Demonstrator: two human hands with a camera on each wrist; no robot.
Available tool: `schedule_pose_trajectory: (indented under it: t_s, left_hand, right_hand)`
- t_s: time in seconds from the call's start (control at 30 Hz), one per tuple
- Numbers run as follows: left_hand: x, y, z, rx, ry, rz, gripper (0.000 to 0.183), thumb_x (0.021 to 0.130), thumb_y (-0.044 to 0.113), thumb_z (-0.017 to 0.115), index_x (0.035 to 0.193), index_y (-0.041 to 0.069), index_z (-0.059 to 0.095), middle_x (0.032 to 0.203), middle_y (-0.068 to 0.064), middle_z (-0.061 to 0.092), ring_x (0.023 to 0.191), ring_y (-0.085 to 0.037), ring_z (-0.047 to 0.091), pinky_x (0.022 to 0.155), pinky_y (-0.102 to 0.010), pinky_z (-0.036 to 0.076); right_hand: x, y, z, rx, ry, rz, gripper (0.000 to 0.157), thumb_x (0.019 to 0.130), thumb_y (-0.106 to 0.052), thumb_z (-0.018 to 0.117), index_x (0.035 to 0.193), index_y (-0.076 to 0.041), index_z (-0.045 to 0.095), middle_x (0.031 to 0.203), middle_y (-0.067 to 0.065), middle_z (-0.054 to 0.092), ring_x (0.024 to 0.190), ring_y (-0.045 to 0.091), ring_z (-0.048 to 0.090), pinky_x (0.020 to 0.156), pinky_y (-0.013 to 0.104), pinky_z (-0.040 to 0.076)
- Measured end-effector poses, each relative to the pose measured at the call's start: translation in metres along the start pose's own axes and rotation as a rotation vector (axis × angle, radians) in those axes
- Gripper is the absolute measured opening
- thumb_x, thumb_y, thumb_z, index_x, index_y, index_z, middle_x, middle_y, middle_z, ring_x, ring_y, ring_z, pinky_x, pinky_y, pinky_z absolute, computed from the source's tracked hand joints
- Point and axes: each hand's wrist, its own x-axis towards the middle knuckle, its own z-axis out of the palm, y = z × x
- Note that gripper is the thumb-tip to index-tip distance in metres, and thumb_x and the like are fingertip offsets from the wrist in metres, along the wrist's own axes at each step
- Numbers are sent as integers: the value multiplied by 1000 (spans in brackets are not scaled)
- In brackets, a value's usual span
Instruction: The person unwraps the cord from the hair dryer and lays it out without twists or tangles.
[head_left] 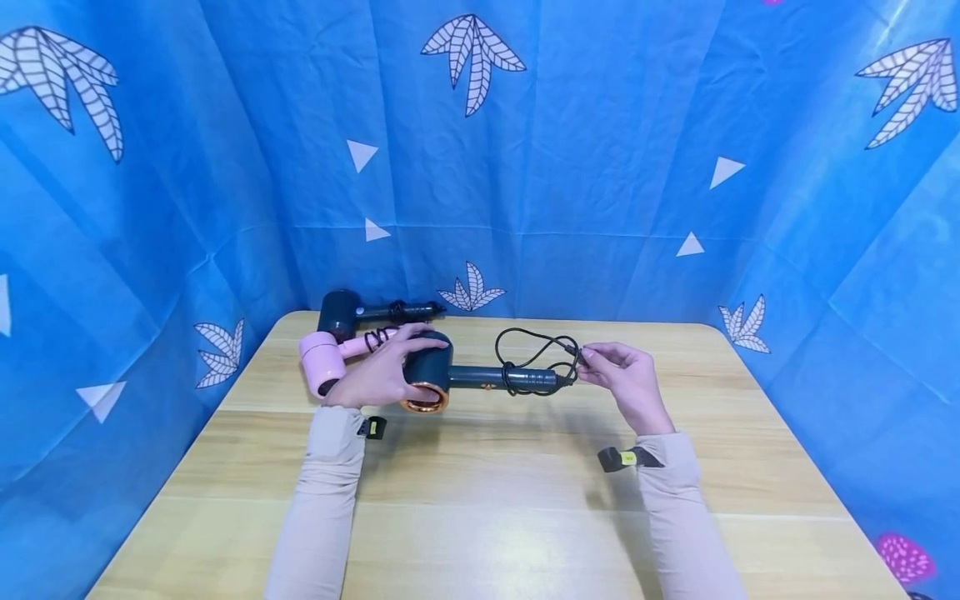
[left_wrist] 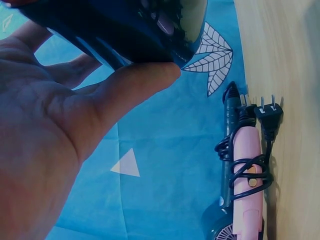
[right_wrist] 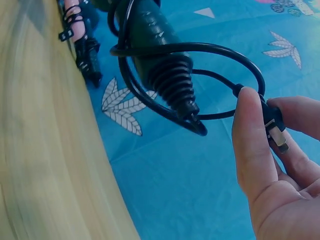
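Observation:
A dark green hair dryer (head_left: 498,377) with a copper-coloured ring on its head is held sideways above the table. My left hand (head_left: 382,371) grips its head, the thumb below and the fingers over the top. Between thumb and fingers, my right hand (head_left: 626,379) pinches the plug (right_wrist: 272,122) of the dryer's black cord. Part of that cord (right_wrist: 220,47) stays looped around the handle's end, and a loose loop spreads between handle and plug. The left wrist view shows the dryer's head (left_wrist: 125,30) above the palm.
A pink hair dryer (head_left: 321,360) lies at the back left, its cord wound round its handle. Behind it is another dark hair dryer (head_left: 339,312) with a wrapped cord. Blue patterned curtains (head_left: 570,167) surround the wooden table (head_left: 480,517) at the back and sides.

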Motion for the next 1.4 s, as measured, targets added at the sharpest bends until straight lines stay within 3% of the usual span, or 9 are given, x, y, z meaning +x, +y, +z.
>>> schedule_pose_trajectory:
  t_s: [0.17, 0.37, 0.6, 0.9, 1.2, 1.4]
  left_hand:
    - [1, -1, 0, -10, 5, 4, 78, 74, 35, 93, 144, 31, 59, 165, -10, 30, 142, -43, 43, 108, -62, 49]
    - [0, -2, -1, -31, 6, 2, 78, 74, 34, 93, 144, 29, 59, 165, -11, 30, 142, -44, 43, 108, -64, 48]
    - [1, -6, -2, -36, 9, 2, 79, 74, 36, 93, 145, 29, 58, 164, -12, 30, 142, -44, 42, 107, -63, 49]
    - [0, -9, -2, -41, 27, 1, 78, 74, 33, 93, 143, 30, 59, 162, -7, 32, 141, -42, 42, 106, -61, 50]
    - [-2, -9, -4, -54, 48, 9, 78, 73, 33, 94, 143, 29, 60, 162, -10, 32, 140, -44, 44, 106, -62, 50]
    - [-5, -7, -7, -61, 53, 4, 77, 74, 33, 94, 143, 29, 59, 163, -9, 32, 140, -45, 44, 107, -61, 49]
  right_hand:
    - [-3, -4, 2, 56, -13, -12, 10, 96, -1, 69, 100, -9, 74, 89, 0, 78, 77, 14, 77, 79, 28, 63]
    - [-5, -8, 4, 135, -50, -34, 14, 97, 2, 67, 99, -9, 75, 92, 1, 78, 77, 12, 77, 80, 27, 63]
    - [-6, -10, 3, 207, -149, -39, 18, 98, 3, 64, 100, -11, 76, 94, 2, 76, 79, 12, 76, 80, 26, 63]
    - [-6, -9, 0, 212, -293, -33, 24, 100, 5, 59, 102, -12, 76, 96, 2, 78, 80, 12, 76, 81, 27, 63]
    - [-7, -5, -7, 216, -522, 0, 27, 102, 5, 53, 110, -11, 74, 102, 1, 77, 87, 12, 75, 82, 25, 63]
    - [-5, 1, -13, 141, -693, 42, 35, 101, 10, 49, 112, -12, 73, 104, 1, 77, 88, 12, 76, 86, 29, 63]
